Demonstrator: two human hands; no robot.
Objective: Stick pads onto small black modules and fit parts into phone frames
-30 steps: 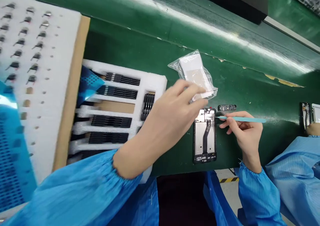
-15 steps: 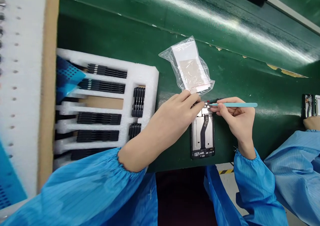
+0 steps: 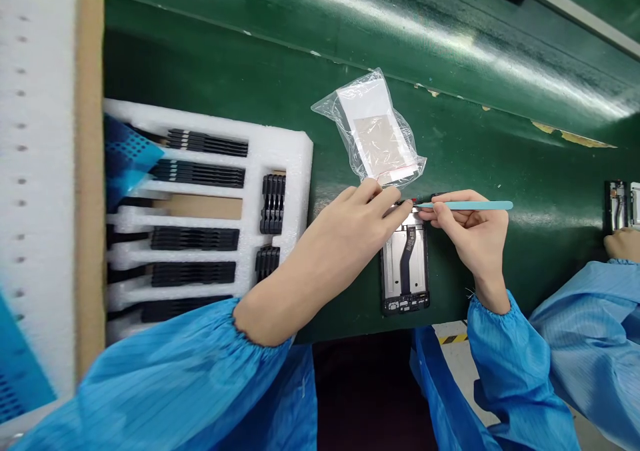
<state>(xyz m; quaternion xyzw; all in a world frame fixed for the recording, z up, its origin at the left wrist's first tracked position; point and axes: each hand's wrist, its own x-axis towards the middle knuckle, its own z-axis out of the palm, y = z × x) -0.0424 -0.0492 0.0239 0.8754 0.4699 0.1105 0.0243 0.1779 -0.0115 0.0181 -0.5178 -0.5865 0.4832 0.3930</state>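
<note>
At the far left, a white foam sheet (image 3: 37, 171) is blurred and cut off by the edge of the view, with a cardboard strip (image 3: 90, 171) along its side. Next comes a white foam tray (image 3: 280, 151) on a green anti-static mat (image 3: 525, 144), its slots packed with rows of black parts (image 3: 195, 238), which are too dark and small to identify. A blue perforated film (image 3: 125, 158) covers the tray's left corner.

The person's blue sleeve (image 3: 150, 364) leads to the left hand (image 3: 345, 228), its fingers close together and reaching to the top of a phone frame (image 3: 405, 264), which lies on the mat. Whether those fingers press or grip anything is hard to tell. Above them lies a clear plastic bag (image 3: 373, 131) with pale sheets inside.

The right hand (image 3: 473, 231) pinches teal tweezers (image 3: 465, 205), their tips meeting the frame's top edge between the two hands. Small dark parts there are mostly hidden by the fingers.

At the right edge, a co-worker's hand (image 3: 620, 243) sits just below another phone frame (image 3: 616, 204), which is cut off. Below the mat, a floor with yellow-and-black tape (image 3: 453, 338) shows.
</note>
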